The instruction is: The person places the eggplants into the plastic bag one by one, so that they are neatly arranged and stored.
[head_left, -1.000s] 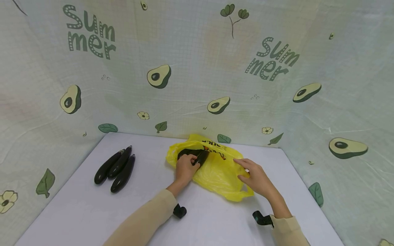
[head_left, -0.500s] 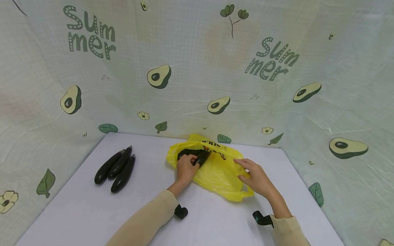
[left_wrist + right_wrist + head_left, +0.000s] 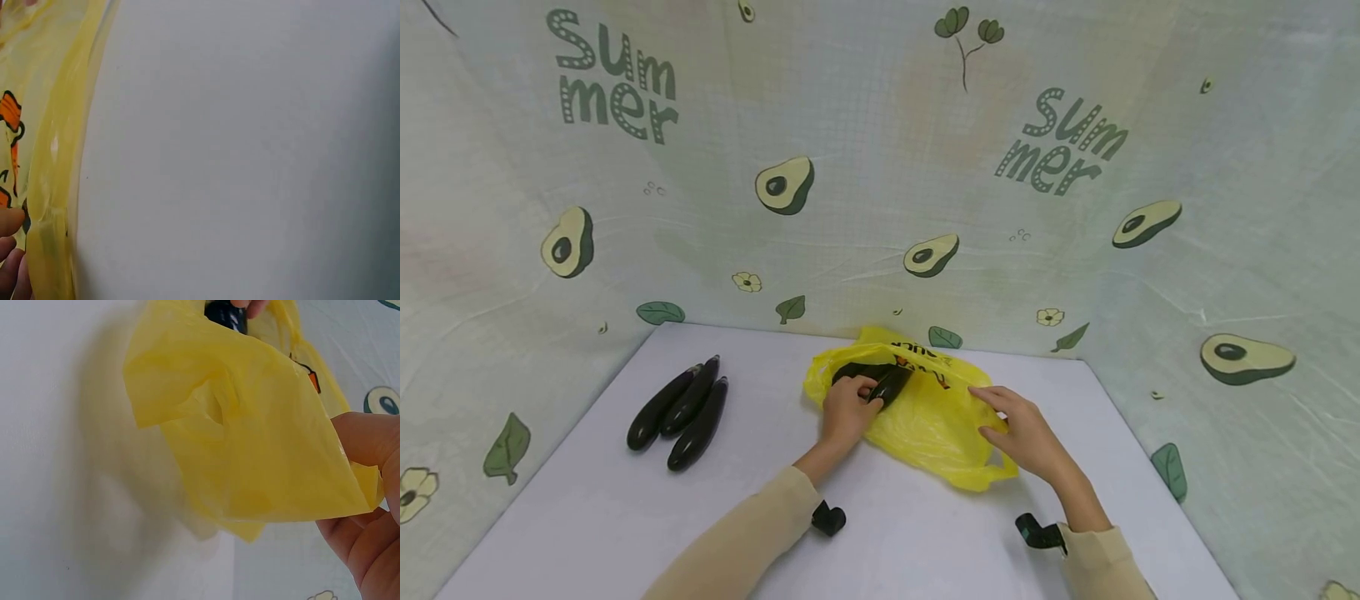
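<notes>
A yellow plastic bag (image 3: 936, 433) lies on the table, its mouth spread towards the left. Inside the mouth are dark, glossy eggplants (image 3: 893, 387); the bag hides part of them and I cannot tell how many. My left hand (image 3: 845, 410) is at the mouth, with its fingertips beside the nearest eggplant's end and loosely parted. My right hand (image 3: 1018, 429) grips the bag's right edge, holding it up; in the right wrist view the thumb (image 3: 365, 434) and fingers stand on either side of the film. The left wrist view catches only some fingertips (image 3: 11, 222) beside the yellow film.
Three more eggplants (image 3: 677, 412) lie together on the left of the white table (image 3: 760, 375). Behind and at both sides hangs a pale cloth (image 3: 850, 125) printed with avocados, leaves and lettering. A black wrist-camera mount (image 3: 829, 518) juts from the left sleeve and another (image 3: 1037, 532) from the right.
My left hand has drawn back slightly to the left, and more of the nearest eggplant's end shows inside the bag. The right hand keeps its place on the bag's edge.
</notes>
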Tool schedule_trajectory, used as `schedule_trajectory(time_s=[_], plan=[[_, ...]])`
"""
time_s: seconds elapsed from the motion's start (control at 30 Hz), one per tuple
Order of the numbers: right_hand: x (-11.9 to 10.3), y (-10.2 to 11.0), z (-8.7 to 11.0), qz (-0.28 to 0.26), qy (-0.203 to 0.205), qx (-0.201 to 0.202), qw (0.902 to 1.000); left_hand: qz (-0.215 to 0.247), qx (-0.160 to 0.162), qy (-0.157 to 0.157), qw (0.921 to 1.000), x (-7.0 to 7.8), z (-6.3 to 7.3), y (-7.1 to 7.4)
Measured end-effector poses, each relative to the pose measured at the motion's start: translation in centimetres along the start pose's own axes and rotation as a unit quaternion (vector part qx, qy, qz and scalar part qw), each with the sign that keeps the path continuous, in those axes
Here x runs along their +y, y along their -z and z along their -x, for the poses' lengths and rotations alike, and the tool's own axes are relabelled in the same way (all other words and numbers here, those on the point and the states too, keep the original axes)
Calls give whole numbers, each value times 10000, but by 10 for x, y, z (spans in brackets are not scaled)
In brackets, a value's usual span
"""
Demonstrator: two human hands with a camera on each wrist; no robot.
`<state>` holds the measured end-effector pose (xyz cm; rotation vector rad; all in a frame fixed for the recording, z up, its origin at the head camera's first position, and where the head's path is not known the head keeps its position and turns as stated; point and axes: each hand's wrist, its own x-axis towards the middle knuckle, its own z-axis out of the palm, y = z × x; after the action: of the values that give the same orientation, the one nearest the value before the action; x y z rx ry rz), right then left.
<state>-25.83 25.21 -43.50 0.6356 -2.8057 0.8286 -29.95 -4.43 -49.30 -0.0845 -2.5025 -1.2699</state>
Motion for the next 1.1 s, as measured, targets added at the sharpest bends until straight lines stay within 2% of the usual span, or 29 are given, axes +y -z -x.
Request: schedule_trajectory(time_s=[0.27, 0.53, 0.67, 1.1], plan=[[0, -1, -1, 6, -18, -32, 10000, -35, -282, -240, 9993, -1, 0, 30], [-2, 0, -1, 6, -35, -24, 10000, -223, -401, -240, 9987, -7, 2, 64], [-3, 1, -2, -9, -22, -40, 10000, -371, -461, -138, 9982, -11, 2, 80], [-3, 3, -1, 30, 14, -50, 10000, -911, -457, -154, 9947, -23, 9, 130]])
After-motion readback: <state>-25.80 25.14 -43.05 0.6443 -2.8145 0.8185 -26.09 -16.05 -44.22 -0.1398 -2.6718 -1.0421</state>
